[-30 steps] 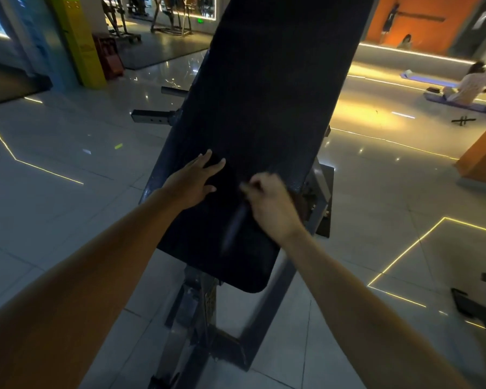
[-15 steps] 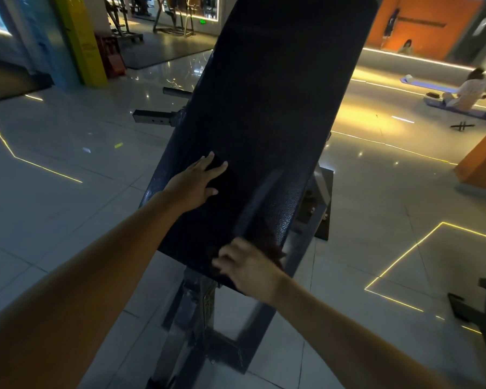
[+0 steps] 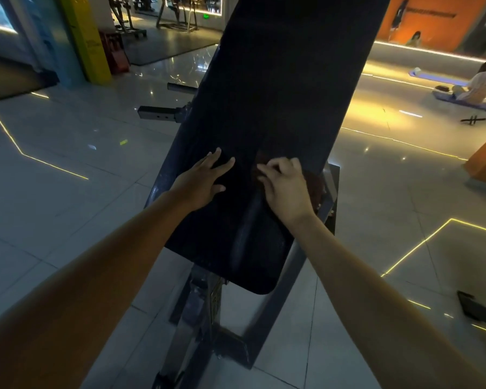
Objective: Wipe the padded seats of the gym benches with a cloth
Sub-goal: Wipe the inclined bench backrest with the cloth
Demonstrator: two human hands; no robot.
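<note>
Your left grip (image 3: pixel 205 179) lies flat, fingers straight, on the black bench pad (image 3: pixel 278 94); beside it, your right grip (image 3: pixel 285 186) curls round a brown cloth (image 3: pixel 314 183) on the pad.

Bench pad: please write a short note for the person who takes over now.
The left hand lies flat on the pad, left side, fingers straight.
The right hand grips the cloth against the pad near its right edge.
Done: a shiny streak on the lower pad, below the right hand, suggests wiping there.
Left: the upper pad shows no streak; probably wipe it next.
</note>
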